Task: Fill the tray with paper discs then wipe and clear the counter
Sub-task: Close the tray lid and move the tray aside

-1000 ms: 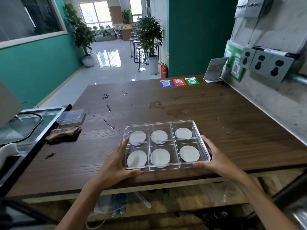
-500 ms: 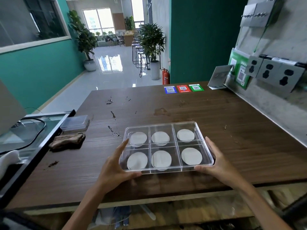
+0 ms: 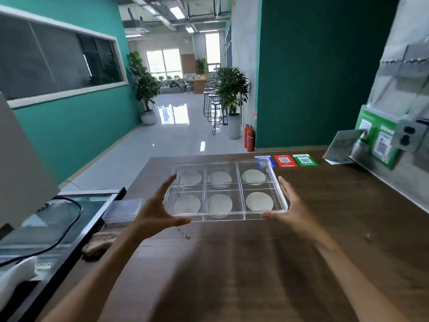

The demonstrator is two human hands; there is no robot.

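A clear plastic tray [image 3: 280, 194] with several compartments is held up above the dark wooden counter [image 3: 232, 263]. Each compartment holds one white paper disc [image 3: 259, 201]. My left hand [image 3: 157, 211] grips the tray's near left corner, thumb under the front edge. Along the tray's right side, my right hand [image 3: 290, 209] holds it with fingers stretched up the rim. A brown cloth [image 3: 98, 244] lies on the counter's left edge, partly hidden behind my left forearm.
A clear lid [image 3: 123, 209] rests at the counter's left side, next to a glass-topped unit [image 3: 53, 219] with a black cable. Coloured QR cards [image 3: 285, 161] lie at the far edge. Small crumbs [image 3: 184, 235] dot the counter. Wall sockets [image 3: 408, 135] stand at right.
Both hands have lifted the tray off the counter and carried it up and away from me. The view has tilted upward.
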